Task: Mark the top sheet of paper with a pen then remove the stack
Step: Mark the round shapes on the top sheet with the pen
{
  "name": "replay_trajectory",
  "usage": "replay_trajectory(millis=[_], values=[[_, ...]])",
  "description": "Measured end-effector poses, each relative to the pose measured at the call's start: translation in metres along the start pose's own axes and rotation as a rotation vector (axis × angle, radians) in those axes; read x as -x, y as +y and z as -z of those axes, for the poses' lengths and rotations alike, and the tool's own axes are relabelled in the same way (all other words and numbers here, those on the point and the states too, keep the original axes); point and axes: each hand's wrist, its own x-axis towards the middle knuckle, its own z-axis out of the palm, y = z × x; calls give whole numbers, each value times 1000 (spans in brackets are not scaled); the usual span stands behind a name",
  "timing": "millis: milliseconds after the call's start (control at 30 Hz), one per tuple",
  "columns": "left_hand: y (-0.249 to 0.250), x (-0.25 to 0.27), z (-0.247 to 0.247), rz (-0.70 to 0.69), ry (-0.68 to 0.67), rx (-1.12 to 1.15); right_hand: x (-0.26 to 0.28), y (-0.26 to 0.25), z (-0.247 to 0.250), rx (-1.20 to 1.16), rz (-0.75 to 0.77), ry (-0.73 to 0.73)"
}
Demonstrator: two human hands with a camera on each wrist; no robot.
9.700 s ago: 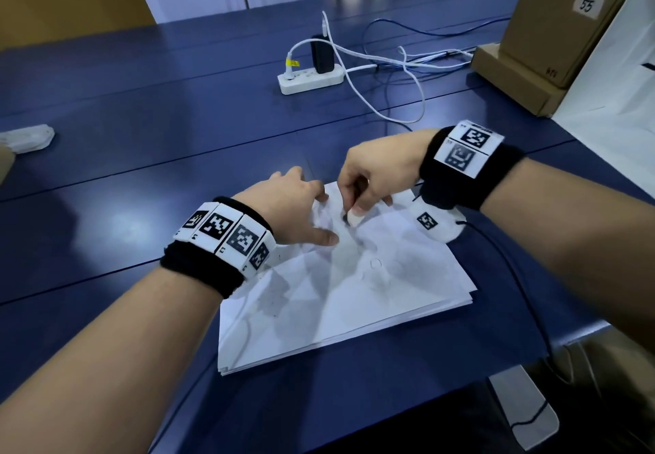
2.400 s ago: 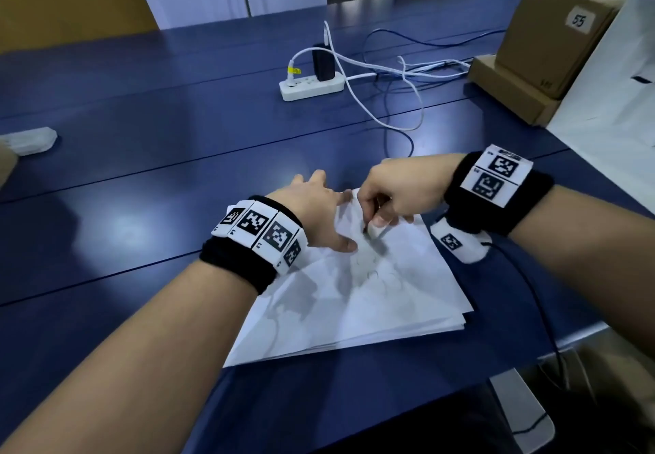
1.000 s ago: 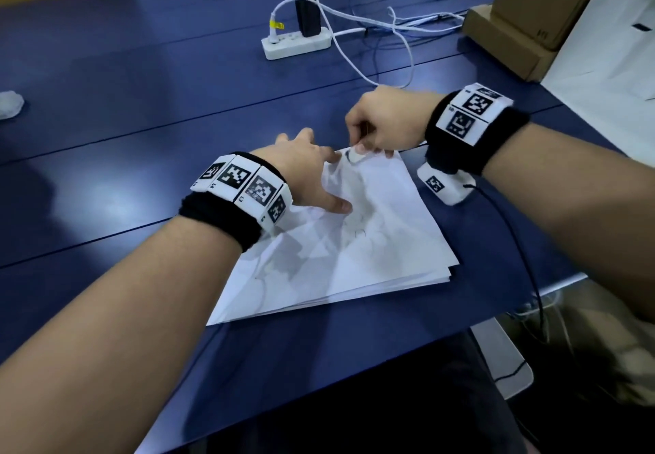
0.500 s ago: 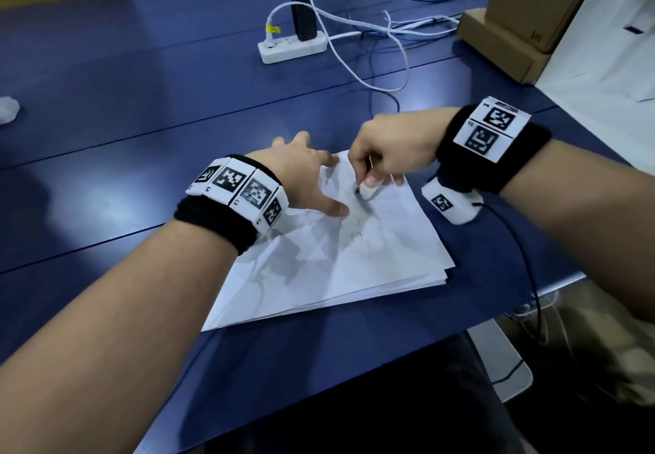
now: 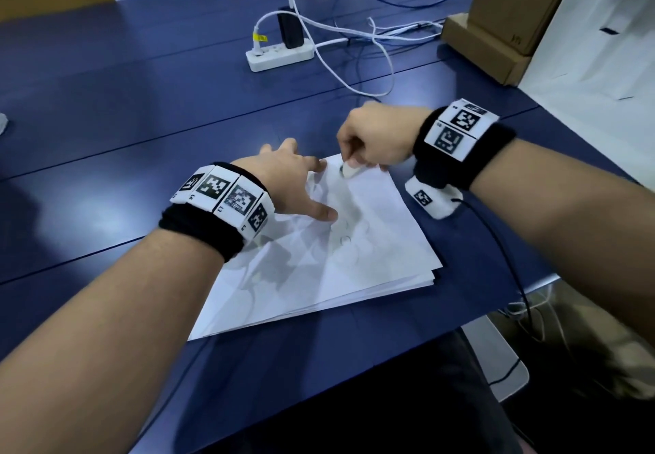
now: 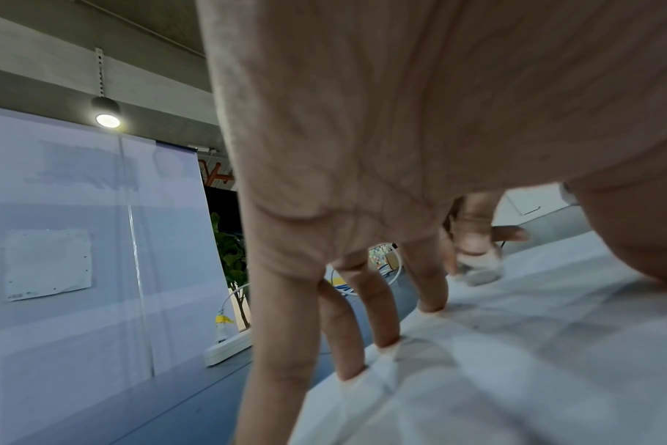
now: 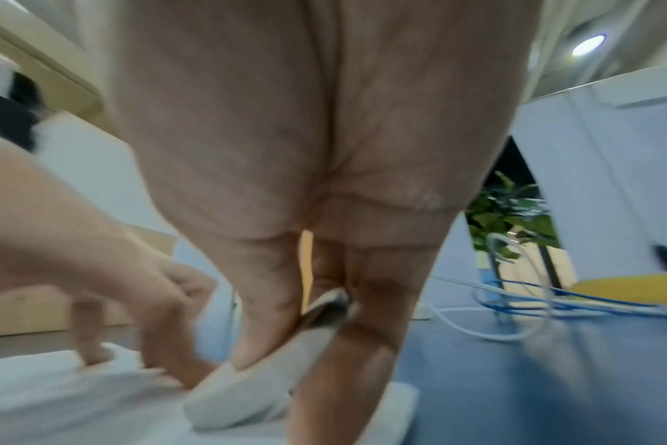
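A stack of white paper [image 5: 372,251] lies on the blue table [image 5: 106,106] near its front edge, with faint pen marks [image 5: 345,239] on the creased top sheet. My left hand [image 5: 294,187] presses spread, straight fingers [image 6: 381,313] on the sheet's far left part. My right hand [image 5: 375,141] grips a stubby white pen [image 5: 352,171] at the sheet's far corner, its fingers curled round the pen [image 7: 248,382]. The pen's tip points down at the paper.
A white power strip [image 5: 280,54] with a black charger and loose white and blue cables [image 5: 372,38] lies at the back. Cardboard boxes [image 5: 503,17] and a white sheet [image 5: 595,45] stand at the right. A white sensor [image 5: 430,200] hangs under my right wrist.
My right hand with the pen has shifted back up toward the sheet's far corner from half a second ago. The left hand keeps pressing the paper.
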Motion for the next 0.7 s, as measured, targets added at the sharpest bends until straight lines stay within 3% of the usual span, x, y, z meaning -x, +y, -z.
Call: replay_trajectory(millis=[100,267,467,633,700], values=[[-2,-1,-1,7,5,-3,-2,5,3,-16,-21,51],[-2,-1,-1,15,-3,2,11,-4,-6,2,28,-103],[-2,0,-1,12,-4,14,-4,0,4,64,4,127],[-2,-1,-1,21,-3,14,8,-4,-5,-7,35,-105],[-1,-1,-2,13,-2,14,3,-6,-4,20,29,-37]])
